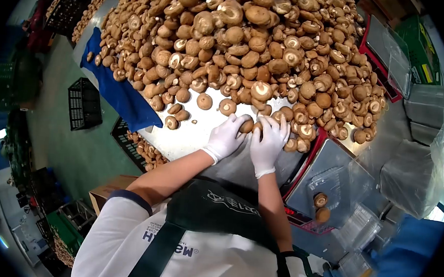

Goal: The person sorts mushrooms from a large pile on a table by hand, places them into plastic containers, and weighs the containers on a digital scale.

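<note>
1. We see our left hand in a thin white glove (pixel 225 137), with its fingers and thumb curled around a round brown mushroom (pixel 245 126).
2. Our right hand in a thin white glove (pixel 269 143) is just beside it, its fingers bent around a small brown mushroom (pixel 257 126).
3. Both mushrooms are at the near edge of a big heap of brown mushrooms (pixel 239 42), on a shiny silver metal table (pixel 180 142).
4. To our right is a flat gray scale with red sides (pixel 300 198). A clear plastic tray (pixel 332 183) is on it. We see two loose brown mushrooms (pixel 320 200) there too, but we cannot tell if both are inside the tray.
5. A blue cloth (pixel 119 93) hangs at the table's left edge.
6. A black plastic crate with holes (pixel 84 104) is on the green floor (pixel 59 142).
</note>
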### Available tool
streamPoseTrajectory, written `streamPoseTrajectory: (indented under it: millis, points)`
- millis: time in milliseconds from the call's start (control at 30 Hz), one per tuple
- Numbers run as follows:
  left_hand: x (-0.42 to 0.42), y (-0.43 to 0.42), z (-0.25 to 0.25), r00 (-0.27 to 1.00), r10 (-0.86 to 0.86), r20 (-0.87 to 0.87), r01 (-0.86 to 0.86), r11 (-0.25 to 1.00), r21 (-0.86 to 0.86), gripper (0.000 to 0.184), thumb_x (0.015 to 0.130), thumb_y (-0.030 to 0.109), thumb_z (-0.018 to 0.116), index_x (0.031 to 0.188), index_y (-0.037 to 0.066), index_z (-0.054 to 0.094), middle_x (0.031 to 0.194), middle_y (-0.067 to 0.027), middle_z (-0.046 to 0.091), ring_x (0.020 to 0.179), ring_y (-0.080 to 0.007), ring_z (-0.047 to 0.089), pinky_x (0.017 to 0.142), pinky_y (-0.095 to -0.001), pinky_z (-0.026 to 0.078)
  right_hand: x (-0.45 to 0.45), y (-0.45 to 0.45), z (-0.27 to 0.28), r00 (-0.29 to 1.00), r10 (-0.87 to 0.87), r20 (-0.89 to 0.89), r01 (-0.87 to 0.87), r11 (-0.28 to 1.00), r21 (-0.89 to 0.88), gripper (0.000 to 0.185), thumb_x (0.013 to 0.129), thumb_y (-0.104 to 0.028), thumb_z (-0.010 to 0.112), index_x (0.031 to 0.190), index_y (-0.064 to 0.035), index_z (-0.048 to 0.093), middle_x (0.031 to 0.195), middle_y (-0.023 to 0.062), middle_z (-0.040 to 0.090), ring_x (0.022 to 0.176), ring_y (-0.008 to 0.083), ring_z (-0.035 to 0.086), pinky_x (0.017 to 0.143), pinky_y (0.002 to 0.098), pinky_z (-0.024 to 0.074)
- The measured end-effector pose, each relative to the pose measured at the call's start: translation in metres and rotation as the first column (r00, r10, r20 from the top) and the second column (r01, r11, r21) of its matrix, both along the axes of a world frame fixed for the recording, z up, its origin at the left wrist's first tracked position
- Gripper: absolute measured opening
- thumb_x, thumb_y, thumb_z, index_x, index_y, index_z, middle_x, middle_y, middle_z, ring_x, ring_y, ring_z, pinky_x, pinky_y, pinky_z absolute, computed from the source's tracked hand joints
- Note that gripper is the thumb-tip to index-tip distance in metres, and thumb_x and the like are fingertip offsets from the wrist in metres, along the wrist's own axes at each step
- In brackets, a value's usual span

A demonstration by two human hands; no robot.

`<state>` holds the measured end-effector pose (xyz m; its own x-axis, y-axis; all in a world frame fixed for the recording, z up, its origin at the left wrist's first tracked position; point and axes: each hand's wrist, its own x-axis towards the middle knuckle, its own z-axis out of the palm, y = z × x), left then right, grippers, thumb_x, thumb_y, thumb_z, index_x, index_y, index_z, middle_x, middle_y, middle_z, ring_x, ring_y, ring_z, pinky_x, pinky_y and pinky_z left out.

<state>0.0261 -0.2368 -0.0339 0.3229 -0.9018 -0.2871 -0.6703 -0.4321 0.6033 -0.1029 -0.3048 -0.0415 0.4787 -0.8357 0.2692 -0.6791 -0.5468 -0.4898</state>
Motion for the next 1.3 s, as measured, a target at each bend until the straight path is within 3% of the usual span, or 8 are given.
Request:
streamPoseTrajectory:
  millis: [233,333,467,667,800,967,1133,1300]
  points:
    - [0.026,0.006,0.002,0.938,0.128,-0.324,-0.150,0.988,-0.046,0.044,0.089,0.032,0.067,0.128,0.013,0.059,0.078,-0.0085,0.063,0.073,-0.0267,0.063,0.070,-0.0365,0.052,0.041,-0.026,0.020,0.984,0.042,0.173,-0.065,0.989,0.134,0.046,0.082,-0.013,0.070,0.127,-0.0104,0.058,0.126,0.0136,0.054,0.120,0.0328,0.050,0.102,0.0434,0.0380]
    - [0.033,0.027,-0.014,0.434,0.279,-0.857,-0.489,0.871,0.036,0.040,0.095,0.029,0.063,0.130,0.010,0.057,0.071,-0.0001,0.058,0.053,-0.0114,0.049,0.049,-0.0231,0.042,0.052,-0.046,0.000,0.981,0.047,0.189,-0.081,0.981,0.176,0.043,0.083,-0.007,0.062,0.126,-0.0085,0.059,0.129,0.0142,0.053,0.119,0.0334,0.052,0.102,0.0427,0.0406]
    - [0.064,0.076,-0.011,-0.246,0.336,-0.909,-0.356,0.841,0.407,0.030,0.099,0.043,0.053,0.100,0.013,0.059,0.073,0.0057,0.052,0.060,-0.0055,0.046,0.050,-0.0200,0.036,0.043,-0.055,0.006,0.976,0.110,0.190,-0.146,0.972,0.186,0.040,0.085,-0.002,0.060,0.125,-0.0039,0.060,0.126,0.0179,0.056,0.118,0.0337,0.053,0.104,0.0395,0.0404]
    - [0.091,0.191,0.003,-0.324,0.265,-0.908,-0.379,0.843,0.381,0.032,0.099,0.040,0.054,0.113,0.013,0.059,0.085,0.0037,0.058,0.077,-0.0065,0.055,0.070,-0.0225,0.045,0.068,0.029,0.060,0.842,-0.022,0.540,-0.097,0.977,0.191,0.037,0.087,-0.002,0.061,0.124,0.0005,0.060,0.126,0.0166,0.057,0.120,0.0305,0.052,0.105,0.0394,0.0397]
    - [0.105,0.294,0.002,-0.350,0.233,-0.907,-0.492,0.779,0.389,0.038,0.099,0.032,0.051,0.127,0.008,0.055,0.119,-0.0048,0.063,0.117,-0.0183,0.057,0.102,-0.0384,0.043,0.098,0.122,0.063,0.672,0.461,0.579,-0.699,0.653,0.292,0.038,0.086,-0.006,0.064,0.123,-0.0021,0.061,0.130,0.0161,0.056,0.119,0.0298,0.054,0.105,0.0379,0.0406]
    - [0.106,0.331,0.006,-0.578,0.173,-0.797,-0.644,0.503,0.576,0.030,0.097,0.032,0.055,0.110,0.005,0.060,0.105,-0.0093,0.064,0.105,-0.0239,0.062,0.093,-0.0404,0.051,0.123,0.154,0.036,0.607,0.746,0.274,-0.771,0.470,0.429,0.035,0.085,-0.014,0.066,0.119,-0.0058,0.064,0.129,0.0138,0.058,0.118,0.0308,0.055,0.105,0.0387,0.0409]
    - [0.106,0.304,-0.026,-0.409,0.350,-0.843,-0.735,0.421,0.532,0.021,0.096,0.024,0.060,0.102,0.003,0.062,0.086,-0.0094,0.065,0.082,-0.0206,0.064,0.078,-0.0319,0.054,0.185,0.108,0.014,0.832,0.554,0.016,-0.553,0.826,0.111,0.056,0.076,-0.019,0.072,0.129,-0.0088,0.056,0.128,0.0159,0.054,0.112,0.0374,0.054,0.096,0.0431,0.0446]
    - [0.109,0.237,-0.035,0.481,0.543,-0.689,-0.742,0.670,0.009,0.050,0.091,0.015,0.066,0.138,0.006,0.050,0.086,-0.0026,0.059,0.081,-0.0128,0.059,0.078,-0.0248,0.049,0.184,0.092,0.002,0.804,0.594,-0.029,-0.545,0.755,0.364,0.056,0.073,-0.017,0.077,0.125,-0.0106,0.056,0.126,0.0170,0.051,0.110,0.0353,0.055,0.094,0.0406,0.0469]
